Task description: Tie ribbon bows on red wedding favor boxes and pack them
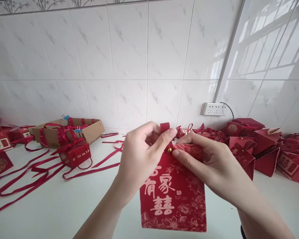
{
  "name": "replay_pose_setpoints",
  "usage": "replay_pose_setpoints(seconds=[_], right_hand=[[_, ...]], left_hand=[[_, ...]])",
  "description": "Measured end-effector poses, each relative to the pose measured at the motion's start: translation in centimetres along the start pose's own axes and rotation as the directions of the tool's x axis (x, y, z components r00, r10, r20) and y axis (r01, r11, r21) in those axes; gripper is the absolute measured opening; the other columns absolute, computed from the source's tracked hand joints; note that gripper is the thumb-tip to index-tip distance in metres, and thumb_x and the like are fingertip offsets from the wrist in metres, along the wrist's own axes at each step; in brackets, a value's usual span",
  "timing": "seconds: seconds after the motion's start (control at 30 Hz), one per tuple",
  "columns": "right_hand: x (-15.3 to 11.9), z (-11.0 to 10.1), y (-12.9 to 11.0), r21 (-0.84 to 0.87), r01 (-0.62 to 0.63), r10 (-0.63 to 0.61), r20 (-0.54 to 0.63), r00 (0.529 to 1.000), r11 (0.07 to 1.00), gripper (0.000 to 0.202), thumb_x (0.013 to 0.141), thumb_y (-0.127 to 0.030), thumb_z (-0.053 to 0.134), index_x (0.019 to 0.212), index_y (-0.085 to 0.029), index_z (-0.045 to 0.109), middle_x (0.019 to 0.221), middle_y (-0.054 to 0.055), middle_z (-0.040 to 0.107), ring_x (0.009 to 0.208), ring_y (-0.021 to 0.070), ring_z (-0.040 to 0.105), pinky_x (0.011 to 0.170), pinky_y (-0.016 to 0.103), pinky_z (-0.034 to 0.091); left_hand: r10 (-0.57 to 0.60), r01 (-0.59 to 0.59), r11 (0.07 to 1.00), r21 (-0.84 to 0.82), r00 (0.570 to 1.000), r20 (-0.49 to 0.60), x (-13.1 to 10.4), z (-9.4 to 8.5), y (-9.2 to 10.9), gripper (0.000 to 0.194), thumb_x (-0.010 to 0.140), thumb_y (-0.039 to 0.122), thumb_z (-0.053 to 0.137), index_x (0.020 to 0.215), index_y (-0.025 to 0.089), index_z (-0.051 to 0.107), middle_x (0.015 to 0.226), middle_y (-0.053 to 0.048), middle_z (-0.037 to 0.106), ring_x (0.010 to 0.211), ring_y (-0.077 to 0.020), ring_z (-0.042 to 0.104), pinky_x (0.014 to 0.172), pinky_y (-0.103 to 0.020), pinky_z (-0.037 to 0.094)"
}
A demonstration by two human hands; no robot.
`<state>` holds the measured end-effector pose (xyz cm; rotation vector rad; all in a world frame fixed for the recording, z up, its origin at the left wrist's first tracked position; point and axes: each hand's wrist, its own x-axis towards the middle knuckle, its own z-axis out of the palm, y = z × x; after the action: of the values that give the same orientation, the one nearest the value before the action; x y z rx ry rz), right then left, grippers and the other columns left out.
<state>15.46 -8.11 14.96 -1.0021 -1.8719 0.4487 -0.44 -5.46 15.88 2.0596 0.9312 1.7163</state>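
Over the white table [52, 217]: the red packet [175, 191] hangs upright, long axis running downward from your left hand [143, 151] and right hand [210, 161];
Red strap [164, 126]: your left thumb and fingers pinch it closed, its end poking up above them;
Gold bead [169, 150]: just below that pinch; your right hand is nearer, thumb tip beside it, closed on the packet's top edge, fingers mostly behind.

packet [173, 191]: red, pale floral print | bead [169, 150]: gold | tiles [129, 49]: white, grey-veined
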Motion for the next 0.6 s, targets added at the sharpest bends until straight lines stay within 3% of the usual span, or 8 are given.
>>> replay_pose_setpoints(seconds=[0.13, 0.2, 0.23, 0.27, 0.33, 0.4, 0.5, 0.6], right_hand=[[0.1, 0.0, -0.2, 0.040, 0.018, -0.017, -0.031, 0.999, 0.999, 0.018, 0.088, -0.038, 0.057, 0.088, -0.021, 0.061, 0.079, 0.001, 0.066, 0.062, 0.0120, 0.059, 0.053, 0.021, 0.046], [0.2, -0.2, -0.3, 0.085, -0.008, 0.010, -0.023, 1.000, 0.996, 0.017, 0.088, -0.037, 0.057, 0.087, -0.021, 0.061, 0.074, 0.000, 0.063, 0.058, 0.0105, 0.055, 0.051, 0.021, 0.045], [0.2, -0.3, -0.3, 0.120, -0.030, 0.030, -0.003, 1.000, 0.992, 0.017, 0.088, -0.037, 0.057, 0.084, -0.020, 0.061, 0.069, -0.001, 0.060, 0.054, 0.0095, 0.052, 0.049, 0.020, 0.042], [0.3, -0.5, -0.3, 0.169, -0.058, 0.053, 0.031, 0.998, 0.984, 0.017, 0.087, -0.036, 0.058, 0.081, -0.020, 0.061, 0.064, -0.002, 0.056, 0.051, 0.0086, 0.048, 0.046, 0.020, 0.038], [0.5, -0.8, 0.0, 0.305, -0.112, 0.071, 0.142, 0.987, 0.946, 0.019, 0.085, -0.036, 0.061, 0.077, -0.019, 0.060, 0.059, -0.003, 0.050, 0.048, 0.0076, 0.043, 0.042, 0.019, 0.032], [0.9, -1.0, 0.7, 0.465, -0.151, 0.022, 0.272, 0.962, 0.872, 0.020, 0.082, -0.036, 0.065, 0.075, -0.018, 0.061, 0.060, -0.003, 0.050, 0.050, 0.0075, 0.042, 0.045, 0.020, 0.032], [1.5, -0.8, 2.2, 0.658, -0.191, -0.114, 0.392, 0.913, 0.728, 0.019, 0.080, -0.034, 0.068, 0.073, -0.016, 0.062, 0.069, 0.000, 0.055, 0.060, 0.0096, 0.049, 0.056, 0.023, 0.041], [2.1, -0.1, 3.6, 0.751, -0.224, -0.204, 0.431, 0.879, 0.622, 0.018, 0.076, -0.034, 0.072, 0.078, -0.017, 0.066, 0.076, 0.001, 0.058, 0.070, 0.0118, 0.055, 0.063, 0.024, 0.044]], left_hand=[[0.014, -0.015, 0.999, -0.037, 0.999, -0.031, -0.1, 0.3, 0.3, 0.028, 0.084, 0.039, 0.061, 0.068, 0.016, 0.060, 0.055, 0.004, 0.050, 0.049, -0.0057, 0.046, 0.044, -0.015, 0.035], [-0.037, 0.041, 0.992, -0.120, 0.999, 0.038, 0.1, 0.0, 0.2, 0.029, 0.085, 0.041, 0.060, 0.069, 0.016, 0.060, 0.057, 0.003, 0.051, 0.050, -0.0061, 0.048, 0.044, -0.015, 0.036], [-0.079, 0.100, 0.978, -0.181, 0.989, 0.122, 0.3, -0.4, 0.1, 0.031, 0.086, 0.042, 0.057, 0.069, 0.016, 0.060, 0.058, 0.003, 0.052, 0.050, -0.0067, 0.050, 0.044, -0.016, 0.037], [-0.121, 0.179, 0.953, -0.243, 0.965, 0.234, 0.5, -0.9, -0.1, 0.032, 0.087, 0.042, 0.054, 0.071, 0.015, 0.061, 0.059, 0.001, 0.054, 0.050, -0.0077, 0.052, 0.044, -0.016, 0.039], [-0.157, 0.341, 0.878, -0.335, 0.867, 0.473, 1.0, -1.9, -0.6, 0.031, 0.089, 0.040, 0.049, 0.080, 0.014, 0.064, 0.067, -0.002, 0.059, 0.054, -0.0109, 0.058, 0.043, -0.018, 0.042], [-0.083, 0.416, 0.820, -0.393, 0.766, 0.638, 1.3, -2.8, -1.1, 0.026, 0.088, 0.037, 0.052, 0.093, 0.016, 0.066, 0.078, -0.005, 0.062, 0.061, -0.0135, 0.061, 0.044, -0.018, 0.043], [0.065, 0.333, 0.846, -0.417, 0.712, 0.700, 1.3, -3.2, -1.2, 0.025, 0.085, 0.032, 0.059, 0.107, 0.022, 0.066, 0.088, -0.005, 0.060, 0.077, -0.0157, 0.061, 0.057, -0.021, 0.050], [0.093, 0.225, 0.896, -0.382, 0.746, 0.659, 1.0, -2.4, -0.8, 0.022, 0.082, 0.029, 0.065, 0.104, 0.024, 0.068, 0.089, -0.003, 0.056, 0.085, -0.0146, 0.057, 0.071, -0.023, 0.049]])
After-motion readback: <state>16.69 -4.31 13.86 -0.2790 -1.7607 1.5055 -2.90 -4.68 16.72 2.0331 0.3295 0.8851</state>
